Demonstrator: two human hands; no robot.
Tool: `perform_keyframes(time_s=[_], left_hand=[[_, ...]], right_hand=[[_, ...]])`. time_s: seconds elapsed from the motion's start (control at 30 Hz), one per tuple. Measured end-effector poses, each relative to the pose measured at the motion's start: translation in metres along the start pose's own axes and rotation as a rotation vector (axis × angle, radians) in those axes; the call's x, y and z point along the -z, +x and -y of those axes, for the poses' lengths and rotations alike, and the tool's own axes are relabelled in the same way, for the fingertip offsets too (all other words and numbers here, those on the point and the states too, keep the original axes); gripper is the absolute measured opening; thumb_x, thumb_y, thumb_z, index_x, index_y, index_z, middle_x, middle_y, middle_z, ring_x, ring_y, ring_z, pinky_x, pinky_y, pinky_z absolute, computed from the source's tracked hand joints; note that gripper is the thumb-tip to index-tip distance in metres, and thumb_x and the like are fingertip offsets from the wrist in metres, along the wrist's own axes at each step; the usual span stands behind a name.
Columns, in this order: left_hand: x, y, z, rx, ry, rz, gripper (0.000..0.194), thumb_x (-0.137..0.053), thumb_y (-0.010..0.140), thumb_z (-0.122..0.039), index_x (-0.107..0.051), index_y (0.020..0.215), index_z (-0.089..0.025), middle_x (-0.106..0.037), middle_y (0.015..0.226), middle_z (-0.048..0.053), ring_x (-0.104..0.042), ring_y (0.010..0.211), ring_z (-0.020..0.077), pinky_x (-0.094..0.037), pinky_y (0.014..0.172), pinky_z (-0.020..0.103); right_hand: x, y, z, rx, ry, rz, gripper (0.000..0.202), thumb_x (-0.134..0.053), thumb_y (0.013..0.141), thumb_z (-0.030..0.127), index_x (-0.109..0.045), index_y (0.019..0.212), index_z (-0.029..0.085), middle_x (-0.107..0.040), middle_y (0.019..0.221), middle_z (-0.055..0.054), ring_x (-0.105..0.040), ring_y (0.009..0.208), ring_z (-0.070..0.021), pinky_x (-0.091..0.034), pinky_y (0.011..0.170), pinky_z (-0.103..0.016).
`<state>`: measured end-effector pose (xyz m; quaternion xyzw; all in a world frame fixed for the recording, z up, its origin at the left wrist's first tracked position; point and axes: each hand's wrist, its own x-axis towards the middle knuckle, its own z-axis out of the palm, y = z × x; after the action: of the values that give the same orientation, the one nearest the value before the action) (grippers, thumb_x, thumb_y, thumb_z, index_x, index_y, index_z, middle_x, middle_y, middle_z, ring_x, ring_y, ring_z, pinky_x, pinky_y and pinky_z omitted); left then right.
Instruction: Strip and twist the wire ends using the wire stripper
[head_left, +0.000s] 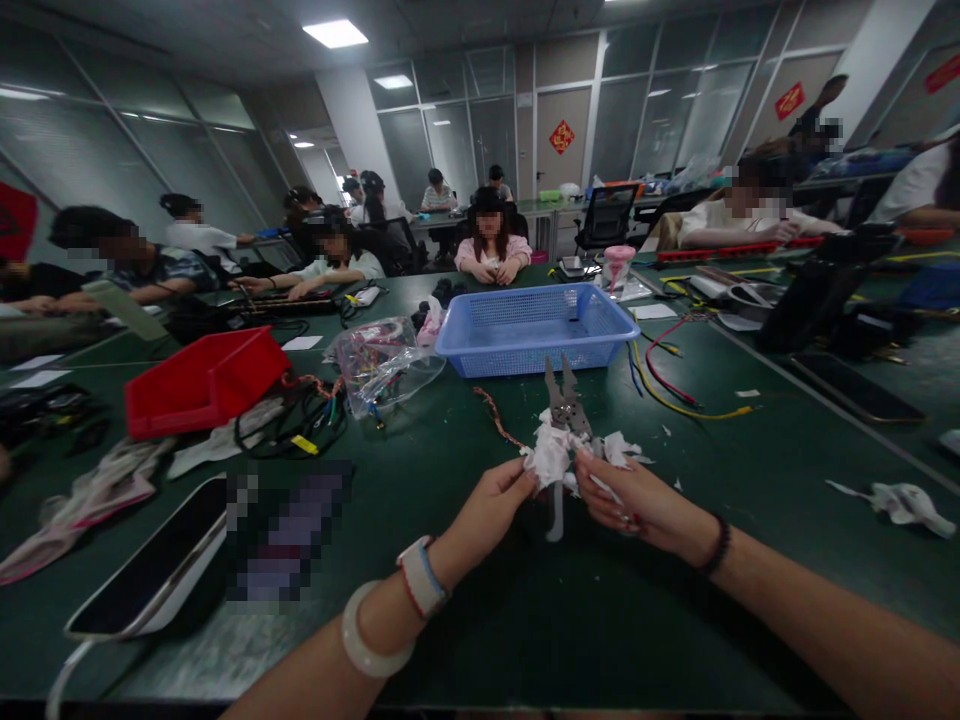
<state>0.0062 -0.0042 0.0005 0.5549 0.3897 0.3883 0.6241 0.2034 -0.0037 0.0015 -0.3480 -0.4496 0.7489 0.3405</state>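
Observation:
Crumpled white tissue [551,455] is bunched around the middle of a pair of metal pliers [568,398]. The tool's jaws stand apart and point away from me, and one pale handle shows below the tissue. My left hand [491,505] is closed on the tissue's left side. From the right, my right hand [626,495] is closed around the tool's other handle, with tissue by its fingertips. A twisted copper-coloured wire [499,418] lies just beyond my left hand. More torn tissue [621,450] sits above my right hand.
A blue basket [536,357] stands beyond the pliers. To its left are a clear bag of wires [379,365] and a red bin [206,385]. A phone [154,560] lies at the left, coloured cables [675,400] at the right. Several people sit around the tables.

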Motion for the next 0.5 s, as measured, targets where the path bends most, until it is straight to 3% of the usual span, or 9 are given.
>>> perform_keyframes(time_s=[0.13, 0.3, 0.5], left_hand=[[-0.0003, 0.0028, 0.0037, 0.056, -0.15, 0.008, 0.034, -0.069, 0.076, -0.044, -0.07, 0.09, -0.013, -0.067, 0.086, 0.006, -0.059, 0.082, 0.0184, -0.044, 0.079, 0.029], [-0.0033, 0.0022, -0.0017, 0.111, -0.169, 0.026, 0.028, -0.072, 0.074, -0.036, -0.073, 0.09, -0.013, -0.07, 0.087, 0.007, -0.061, 0.082, 0.0193, -0.045, 0.081, 0.031], [-0.003, -0.0009, -0.0036, 0.06, -0.316, 0.091, 0.035, -0.071, 0.073, -0.023, -0.07, 0.108, -0.017, -0.069, 0.106, 0.008, -0.062, 0.094, 0.0201, -0.043, 0.09, 0.033]], right_hand=[[0.0031, 0.0002, -0.0007, 0.007, 0.053, 0.028, 0.046, -0.052, 0.088, 0.053, -0.042, 0.059, 0.019, -0.033, 0.042, 0.01, -0.024, 0.032, -0.0023, -0.016, 0.03, -0.016], [0.0048, -0.0003, 0.0021, -0.007, 0.116, 0.054, 0.047, -0.054, 0.086, 0.054, -0.041, 0.058, 0.019, -0.033, 0.039, 0.011, -0.023, 0.03, -0.0016, -0.016, 0.029, -0.015], [0.0024, -0.0016, 0.002, -0.03, 0.065, 0.102, 0.049, -0.051, 0.087, 0.055, -0.039, 0.056, 0.019, -0.031, 0.037, 0.011, -0.023, 0.028, -0.0022, -0.017, 0.028, -0.015]])
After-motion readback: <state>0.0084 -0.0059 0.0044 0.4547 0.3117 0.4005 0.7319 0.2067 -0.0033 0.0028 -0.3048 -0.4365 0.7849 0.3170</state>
